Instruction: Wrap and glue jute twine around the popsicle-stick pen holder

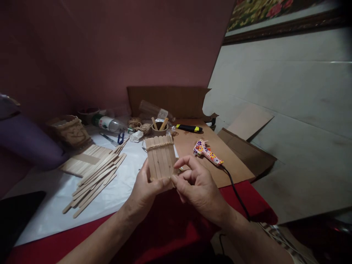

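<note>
A small craft-stick box [161, 161], made of upright wooden sticks with rounded tops, is held up over the table's front edge. A braided twine band [159, 145] runs across it near the top. My left hand [147, 183] grips it from the left and below, with the thumb along the bottom edge. At the lower right corner, my right hand [196, 181] is closed, its thumb and fingertips against the box. Some twine-like material shows at that bottom edge, but what the right fingertips pinch is too small to make out.
Loose craft sticks [95, 183] lie on white paper at left, beside a flat stick panel [85, 159]. A floral glue gun [207, 152] with a black cord and a utility knife [189, 128] rest on cardboard at right. Behind are a cup [160, 130] and plastic bottles [108, 123].
</note>
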Demonstrator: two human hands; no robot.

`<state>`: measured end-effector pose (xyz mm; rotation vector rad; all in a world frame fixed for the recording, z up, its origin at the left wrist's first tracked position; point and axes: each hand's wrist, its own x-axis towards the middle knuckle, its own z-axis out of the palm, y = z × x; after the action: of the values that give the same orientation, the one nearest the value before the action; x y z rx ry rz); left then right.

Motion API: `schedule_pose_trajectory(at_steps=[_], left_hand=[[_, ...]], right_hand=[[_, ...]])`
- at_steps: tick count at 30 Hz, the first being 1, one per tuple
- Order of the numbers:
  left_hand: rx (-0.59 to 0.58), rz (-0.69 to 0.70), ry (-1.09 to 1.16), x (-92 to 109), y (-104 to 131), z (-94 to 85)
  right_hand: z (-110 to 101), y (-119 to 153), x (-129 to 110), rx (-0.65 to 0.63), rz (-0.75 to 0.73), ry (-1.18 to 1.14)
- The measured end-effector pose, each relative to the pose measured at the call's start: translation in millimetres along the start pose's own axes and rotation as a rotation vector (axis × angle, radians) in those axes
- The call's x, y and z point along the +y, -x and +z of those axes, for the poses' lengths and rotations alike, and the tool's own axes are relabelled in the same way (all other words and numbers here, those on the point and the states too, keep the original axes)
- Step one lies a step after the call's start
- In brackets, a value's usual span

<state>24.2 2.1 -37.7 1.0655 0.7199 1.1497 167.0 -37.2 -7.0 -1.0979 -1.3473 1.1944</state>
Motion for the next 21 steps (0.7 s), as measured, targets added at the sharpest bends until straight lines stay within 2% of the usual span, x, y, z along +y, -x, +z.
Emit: schedule_pose_trajectory(at_steps=[10,17,21], left_hand=[[-0.029,-0.061,0.063,12,3,10.5],[-0.038,-0.114,0.116,20,6,16.8],[-0.041,-0.126,0.126,20,5,16.6]], right_hand=[[6,2,-3,0.131,-0.048,0.174],[1,3,-2,-0.036,-0.034,-0.051],[0,3,1,-0.011,-0.043,-0.021]])
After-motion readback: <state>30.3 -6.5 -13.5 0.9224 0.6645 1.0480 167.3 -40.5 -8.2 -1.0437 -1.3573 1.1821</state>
